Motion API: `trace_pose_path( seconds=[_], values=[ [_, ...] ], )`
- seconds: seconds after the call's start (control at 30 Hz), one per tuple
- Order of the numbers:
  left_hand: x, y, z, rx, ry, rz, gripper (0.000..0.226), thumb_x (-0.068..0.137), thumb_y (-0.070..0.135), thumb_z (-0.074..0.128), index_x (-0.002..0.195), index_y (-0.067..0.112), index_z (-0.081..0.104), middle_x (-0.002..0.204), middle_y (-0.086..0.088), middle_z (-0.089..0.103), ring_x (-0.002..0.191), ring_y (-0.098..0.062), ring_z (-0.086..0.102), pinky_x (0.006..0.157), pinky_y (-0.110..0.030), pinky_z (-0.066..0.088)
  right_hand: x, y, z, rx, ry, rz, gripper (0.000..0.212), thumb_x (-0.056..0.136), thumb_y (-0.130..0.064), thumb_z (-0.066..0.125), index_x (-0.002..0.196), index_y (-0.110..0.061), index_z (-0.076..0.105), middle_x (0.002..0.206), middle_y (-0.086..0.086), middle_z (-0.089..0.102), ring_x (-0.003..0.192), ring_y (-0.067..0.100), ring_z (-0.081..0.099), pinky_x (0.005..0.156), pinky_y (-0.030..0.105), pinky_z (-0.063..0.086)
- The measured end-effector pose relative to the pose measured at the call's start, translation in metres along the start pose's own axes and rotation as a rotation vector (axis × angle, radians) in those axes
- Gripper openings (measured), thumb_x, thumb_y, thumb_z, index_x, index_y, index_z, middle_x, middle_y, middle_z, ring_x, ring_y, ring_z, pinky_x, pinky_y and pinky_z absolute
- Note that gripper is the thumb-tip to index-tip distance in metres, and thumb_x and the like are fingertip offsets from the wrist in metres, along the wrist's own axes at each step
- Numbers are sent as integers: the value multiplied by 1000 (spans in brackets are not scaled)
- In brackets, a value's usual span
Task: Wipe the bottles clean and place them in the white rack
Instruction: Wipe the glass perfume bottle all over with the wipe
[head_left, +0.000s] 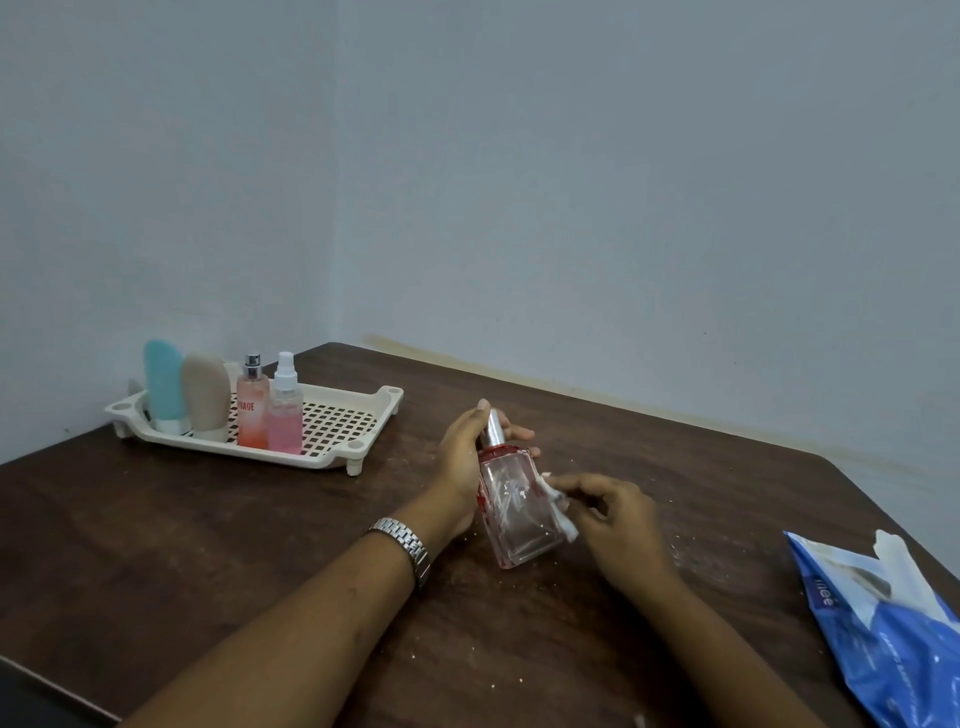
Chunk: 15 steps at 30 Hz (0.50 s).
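Observation:
A clear square glass bottle (517, 512) with red trim and a silver sprayer top is tilted above the dark wooden table. My left hand (462, 457) grips it around the neck and upper body. My right hand (613, 512) pinches a small white wipe (558, 512) against the bottle's right side. The white perforated rack (337, 421) stands at the far left. It holds a teal tube (163, 387), a beige tube (206, 389), an orange-pink spray bottle (252, 408) and a pink spray bottle (285, 410), all upright.
A blue wipes packet (878, 623) with a white wipe sticking out lies at the table's right front edge. Small white crumbs are scattered over the table (208, 545). Walls close off the far side. The rack's right half holds nothing.

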<state>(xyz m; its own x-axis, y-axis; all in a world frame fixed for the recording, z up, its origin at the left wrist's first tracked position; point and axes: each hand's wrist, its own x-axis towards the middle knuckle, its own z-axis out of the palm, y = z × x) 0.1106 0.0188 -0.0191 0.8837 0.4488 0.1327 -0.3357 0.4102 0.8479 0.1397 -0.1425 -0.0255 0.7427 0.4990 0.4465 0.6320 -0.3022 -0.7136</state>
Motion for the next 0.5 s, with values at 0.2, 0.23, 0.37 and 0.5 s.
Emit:
trace_pose_path(
  seconds=[0.2,0.23,0.37,0.5],
  values=[
    [2,0,-3,91,153,-67,34,103,33,35,87,7,50,81,-14,67,74,-32,65,74,-42,52,-5,-4,-5,-56,-69,-60,28,82,1,65,91,-25,73,82,-25,61,76,-22,54,65,0,41],
    [3,-1,-4,84,169,-79,34,103,34,35,88,7,50,81,-15,67,74,-32,65,75,-42,52,-7,-5,-4,-62,-69,-97,27,82,2,66,91,-22,74,82,-25,61,78,-23,54,67,-1,41],
    [9,-2,-7,30,225,-93,34,102,34,38,85,7,50,78,-14,68,73,-31,62,74,-40,52,-15,-17,7,-99,-78,-306,38,81,8,61,91,-25,75,88,-31,60,88,-16,58,78,4,44],
    [11,-3,-7,7,247,-94,34,101,35,40,86,7,51,68,-10,70,65,-28,59,76,-42,51,-24,-30,24,-137,-269,-498,40,77,5,54,95,-24,74,96,-14,70,93,-3,60,84,8,43]
  ],
)
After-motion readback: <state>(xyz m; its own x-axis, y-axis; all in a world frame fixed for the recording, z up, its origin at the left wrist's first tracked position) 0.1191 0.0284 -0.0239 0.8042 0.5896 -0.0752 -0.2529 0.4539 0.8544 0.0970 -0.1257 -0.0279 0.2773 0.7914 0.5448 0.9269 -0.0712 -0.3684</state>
